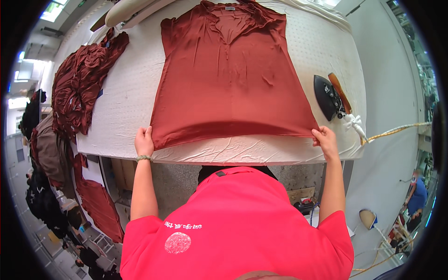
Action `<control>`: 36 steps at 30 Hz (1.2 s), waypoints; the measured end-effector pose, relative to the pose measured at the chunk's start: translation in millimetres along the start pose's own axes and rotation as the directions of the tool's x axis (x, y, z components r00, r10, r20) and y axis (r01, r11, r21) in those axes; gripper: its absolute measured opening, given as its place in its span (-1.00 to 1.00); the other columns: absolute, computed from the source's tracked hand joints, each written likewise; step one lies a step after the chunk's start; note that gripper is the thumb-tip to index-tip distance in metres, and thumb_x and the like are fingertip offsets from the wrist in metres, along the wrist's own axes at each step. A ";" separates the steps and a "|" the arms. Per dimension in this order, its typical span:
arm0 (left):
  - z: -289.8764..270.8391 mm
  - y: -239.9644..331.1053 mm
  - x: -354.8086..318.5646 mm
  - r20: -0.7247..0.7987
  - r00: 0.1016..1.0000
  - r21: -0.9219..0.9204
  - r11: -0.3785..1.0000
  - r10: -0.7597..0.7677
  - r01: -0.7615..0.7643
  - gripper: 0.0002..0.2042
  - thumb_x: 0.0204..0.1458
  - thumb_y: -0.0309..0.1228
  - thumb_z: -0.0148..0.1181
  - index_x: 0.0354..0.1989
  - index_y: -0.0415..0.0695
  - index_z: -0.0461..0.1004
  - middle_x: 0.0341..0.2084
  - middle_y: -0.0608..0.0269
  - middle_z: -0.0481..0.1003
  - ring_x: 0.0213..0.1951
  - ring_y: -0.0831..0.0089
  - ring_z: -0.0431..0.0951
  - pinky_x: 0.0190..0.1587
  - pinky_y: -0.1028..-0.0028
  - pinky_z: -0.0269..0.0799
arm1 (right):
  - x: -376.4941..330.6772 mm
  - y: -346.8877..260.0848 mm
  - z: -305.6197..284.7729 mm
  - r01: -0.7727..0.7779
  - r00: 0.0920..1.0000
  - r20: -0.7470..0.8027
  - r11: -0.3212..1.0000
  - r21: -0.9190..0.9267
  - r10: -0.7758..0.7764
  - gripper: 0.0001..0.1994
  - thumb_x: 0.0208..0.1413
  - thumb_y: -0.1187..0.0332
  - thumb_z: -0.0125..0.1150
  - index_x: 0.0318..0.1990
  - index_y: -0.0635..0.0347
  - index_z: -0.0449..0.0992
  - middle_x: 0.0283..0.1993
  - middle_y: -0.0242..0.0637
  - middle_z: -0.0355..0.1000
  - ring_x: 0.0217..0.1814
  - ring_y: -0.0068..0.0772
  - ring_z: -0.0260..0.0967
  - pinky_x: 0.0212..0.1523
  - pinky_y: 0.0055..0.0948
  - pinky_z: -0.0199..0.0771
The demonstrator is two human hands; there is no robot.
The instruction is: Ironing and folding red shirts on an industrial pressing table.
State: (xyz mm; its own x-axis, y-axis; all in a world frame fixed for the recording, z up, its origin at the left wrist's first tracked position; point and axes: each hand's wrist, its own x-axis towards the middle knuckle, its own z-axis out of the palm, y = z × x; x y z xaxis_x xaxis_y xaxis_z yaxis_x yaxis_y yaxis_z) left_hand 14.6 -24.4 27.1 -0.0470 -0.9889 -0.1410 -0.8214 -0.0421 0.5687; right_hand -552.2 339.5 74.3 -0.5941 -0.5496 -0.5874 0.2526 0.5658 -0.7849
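Observation:
A rust-red sleeveless blouse (231,79) lies spread on the padded white ironing table (126,112), its V-neck at the far side and its hem toward me. My left hand (144,140) pinches the left corner of the hem. At the opposite corner, my right hand (325,141) grips the hem between thumb and fingers. Between them the hem is stretched, curving slightly near the table's front edge. A few creases show on the blouse's right half. To the right of it, an iron (328,97) with a brown handle rests on the table, apart from my right hand.
A heap of crumpled rust-red garments (81,86) lies on the table's left side, some hanging over the edge. From the iron a cord (396,128) runs off to the right. A padded pressing arm (133,10) stands at the far left. Another person (416,198) is at the far right.

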 end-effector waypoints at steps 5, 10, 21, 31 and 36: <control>14.7 11.2 -7.5 -0.063 0.998 0.213 0.977 -0.015 0.028 -0.68 0.17 -0.15 0.24 -0.35 -0.20 0.45 -0.51 -0.01 0.54 -0.39 0.06 0.57 -0.29 0.17 0.44 | 22.0 25.5 -2.5 -0.029 1.000 -0.005 0.997 -0.069 0.029 -0.83 0.16 0.38 0.32 -0.30 0.27 0.46 -0.45 -0.34 0.48 -0.55 -0.63 0.39 -0.53 -0.57 0.42; 17.1 26.7 60.3 0.106 0.993 0.209 0.977 -0.061 0.037 -0.72 0.23 -0.22 0.17 -0.12 -0.21 0.46 -0.43 0.07 0.58 -0.34 0.23 0.60 -0.28 0.22 0.47 | 53.3 -39.5 11.2 0.042 0.999 0.049 0.755 -0.655 -0.013 -0.75 0.17 0.30 0.32 -0.17 0.32 0.48 -0.36 -0.22 0.54 -0.37 -0.38 0.50 -0.32 -0.44 0.53; 118.6 219.7 391.3 0.423 0.904 -0.772 0.495 -0.067 0.398 -0.57 0.34 -0.31 -0.04 0.29 -0.30 0.24 0.03 -0.13 0.50 0.09 0.22 0.54 0.09 0.26 0.54 | 400.6 -265.0 106.9 0.468 0.766 0.014 0.542 -0.698 -0.643 -0.66 0.16 0.18 0.22 -0.02 0.21 0.59 -0.14 -0.04 0.60 -0.08 -0.08 0.57 -0.04 -0.26 0.52; 93.0 294.3 405.0 0.726 0.682 -0.422 0.841 0.088 0.340 -0.72 0.25 -0.22 0.13 -0.05 -0.18 0.50 -0.37 0.27 0.60 -0.41 0.54 0.58 -0.38 0.60 0.44 | 472.3 -346.0 228.0 0.487 0.873 0.325 0.614 -0.621 -0.363 -0.68 0.06 0.25 0.30 -0.09 0.26 0.62 -0.30 -0.30 0.57 -0.28 -0.45 0.47 -0.18 -0.42 0.47; 43.6 225.3 430.1 0.162 0.973 -0.792 0.567 -0.163 0.227 -0.61 0.20 -0.23 0.20 0.07 -0.26 0.46 -0.26 0.16 0.60 -0.31 0.48 0.62 -0.35 0.59 0.46 | 492.2 -331.8 44.1 0.309 0.767 -0.409 0.844 -0.439 -0.494 -0.67 0.15 0.26 0.25 -0.04 0.34 0.62 -0.18 -0.35 0.60 -0.24 -0.59 0.45 -0.16 -0.51 0.44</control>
State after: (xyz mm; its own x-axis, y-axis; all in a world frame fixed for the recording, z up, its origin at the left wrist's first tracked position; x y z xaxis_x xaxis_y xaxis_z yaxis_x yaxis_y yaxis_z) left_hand -215.4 -453.0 59.2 -0.0045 -0.9324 -0.3613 -0.0263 -0.3611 0.9322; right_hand -894.7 -145.9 36.9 -0.8929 -0.4499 0.0176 -0.3058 0.5772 -0.7572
